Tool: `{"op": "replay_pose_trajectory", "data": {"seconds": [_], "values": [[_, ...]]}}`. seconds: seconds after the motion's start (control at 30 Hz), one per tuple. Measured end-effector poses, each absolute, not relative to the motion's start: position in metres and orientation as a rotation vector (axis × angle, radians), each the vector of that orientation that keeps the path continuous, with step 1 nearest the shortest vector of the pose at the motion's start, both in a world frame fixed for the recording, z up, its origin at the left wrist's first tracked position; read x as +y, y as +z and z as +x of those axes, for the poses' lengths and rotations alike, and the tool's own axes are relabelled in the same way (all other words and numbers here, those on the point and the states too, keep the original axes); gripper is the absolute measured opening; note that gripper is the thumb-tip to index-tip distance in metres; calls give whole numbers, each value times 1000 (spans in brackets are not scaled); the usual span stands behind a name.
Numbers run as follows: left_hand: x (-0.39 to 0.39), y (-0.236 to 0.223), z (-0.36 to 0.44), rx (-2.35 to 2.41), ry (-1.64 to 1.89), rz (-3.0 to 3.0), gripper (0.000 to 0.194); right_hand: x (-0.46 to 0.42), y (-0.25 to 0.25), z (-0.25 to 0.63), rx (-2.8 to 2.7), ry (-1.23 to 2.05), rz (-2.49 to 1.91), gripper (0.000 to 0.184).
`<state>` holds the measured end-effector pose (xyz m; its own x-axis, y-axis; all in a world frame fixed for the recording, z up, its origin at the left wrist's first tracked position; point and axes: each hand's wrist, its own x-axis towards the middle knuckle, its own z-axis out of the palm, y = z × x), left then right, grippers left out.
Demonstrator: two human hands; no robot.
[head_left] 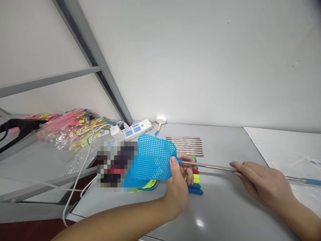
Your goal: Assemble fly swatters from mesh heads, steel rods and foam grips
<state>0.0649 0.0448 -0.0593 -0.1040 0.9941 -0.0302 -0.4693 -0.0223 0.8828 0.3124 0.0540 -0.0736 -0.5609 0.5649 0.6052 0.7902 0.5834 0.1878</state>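
A blue fly swatter (156, 157) with a mesh head and a metal telescopic rod is held up over the grey table. My left hand (178, 180) grips it at the neck, thumb pressed on the base of the mesh. Farther along, my right hand (265, 180) is closed round the rod, whose blue handle end (313, 181) points off to the right. Beneath the swatter lie several coloured handles (195, 191) in blue, yellow, red and green. Yellow and blue mesh heads (151, 184) show partly under the held one. Behind it, several metal rods (188, 145) lie side by side.
A white power strip (136, 130) with plugs stands against the wall, near a round white device (161, 119). White cables (85, 160) hang at the left. Plastic-wrapped colourful items (72, 129) fill the left shelf. A white sheet (288, 147) covers the table's right side.
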Motion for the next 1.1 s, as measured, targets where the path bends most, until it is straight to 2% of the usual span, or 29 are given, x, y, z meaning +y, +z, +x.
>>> {"op": "replay_pose_trajectory", "data": {"seconds": [0.27,0.5,0.73,1.1], "values": [[49,-66,94,975,1459,779,51,53,-63,313,-2337,-629,-1114,13],[46,-54,83,903,1410,840,51,57,-55,314,-2330,-554,-1118,13],[81,-32,57,868,1672,742,43,69,-60,347,-2238,-503,-1255,8],[90,-26,50,877,1715,693,39,81,-58,374,-2095,-477,-1413,15]]}}
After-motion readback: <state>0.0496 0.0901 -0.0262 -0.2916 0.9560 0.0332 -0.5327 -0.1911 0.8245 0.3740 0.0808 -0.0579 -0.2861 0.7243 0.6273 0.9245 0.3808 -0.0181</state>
